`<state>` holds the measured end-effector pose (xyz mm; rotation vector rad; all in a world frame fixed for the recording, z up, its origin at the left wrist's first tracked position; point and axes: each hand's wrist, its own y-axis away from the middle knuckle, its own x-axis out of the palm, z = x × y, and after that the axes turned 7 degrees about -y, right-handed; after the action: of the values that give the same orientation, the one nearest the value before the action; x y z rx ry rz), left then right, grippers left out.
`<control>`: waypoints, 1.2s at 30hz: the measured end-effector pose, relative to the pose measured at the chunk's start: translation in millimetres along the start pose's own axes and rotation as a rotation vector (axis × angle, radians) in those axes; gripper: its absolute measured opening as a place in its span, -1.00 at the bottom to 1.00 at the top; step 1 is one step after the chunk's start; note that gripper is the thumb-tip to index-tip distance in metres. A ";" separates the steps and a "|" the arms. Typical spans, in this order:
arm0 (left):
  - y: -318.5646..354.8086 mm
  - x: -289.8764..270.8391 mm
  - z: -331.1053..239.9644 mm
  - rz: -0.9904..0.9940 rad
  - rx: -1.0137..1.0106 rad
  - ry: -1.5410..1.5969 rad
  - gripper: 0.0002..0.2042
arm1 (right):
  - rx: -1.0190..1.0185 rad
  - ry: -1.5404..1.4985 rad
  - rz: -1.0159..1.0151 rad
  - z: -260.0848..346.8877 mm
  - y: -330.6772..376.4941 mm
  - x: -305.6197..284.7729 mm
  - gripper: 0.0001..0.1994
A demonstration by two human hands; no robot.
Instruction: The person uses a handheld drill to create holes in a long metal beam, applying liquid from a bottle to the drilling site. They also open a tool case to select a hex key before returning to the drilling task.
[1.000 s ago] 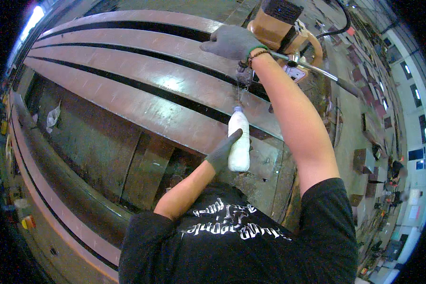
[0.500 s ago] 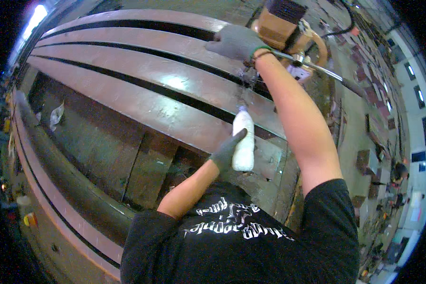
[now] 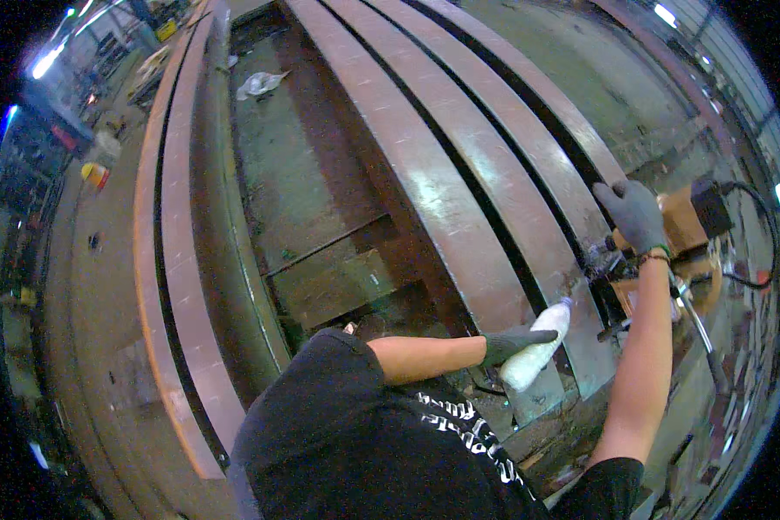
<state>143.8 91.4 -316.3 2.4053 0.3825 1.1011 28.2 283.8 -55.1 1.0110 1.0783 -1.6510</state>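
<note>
Seen from above, mid-job by the look of it: gloved left hand [image 3: 513, 344] wrapped around a white squeeze bottle [image 3: 536, 355] tipped toward the long steel plate's [image 3: 425, 186] near end, gloved right hand [image 3: 634, 214] resting, fingers curled, on an orange drilling machine [image 3: 680, 227] standing there, hole unseen.

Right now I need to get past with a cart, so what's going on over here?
A person in gloves is working at the end of a long steel beam. The left hand grips a white squeeze bottle, its tip pointed at the beam's end. The right hand rests on an orange machine that sits at the beam, a black cable running from it. More long beams lie alongside.
</note>
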 end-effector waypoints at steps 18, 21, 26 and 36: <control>-0.9 3.6 4.3 0.025 0.068 -0.065 -0.36 | 0.033 0.055 0.010 -9.9 -4.7 12.0 -0.43; 11.4 11.1 -0.9 0.028 0.052 -0.019 -0.40 | 0.052 0.070 0.034 -13.3 -5.4 11.6 -0.45; 23.7 16.5 -7.5 0.008 0.047 -0.001 -0.44 | 0.045 0.006 0.019 -11.1 -3.9 11.4 -0.46; 2.2 9.1 1.6 0.055 0.081 -0.045 -0.29 | 0.143 0.107 0.102 -1.3 -4.7 7.1 -0.47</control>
<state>150.9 93.0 -310.3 2.5205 0.3543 1.0720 22.1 284.4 -61.0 1.2391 0.9710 -1.6240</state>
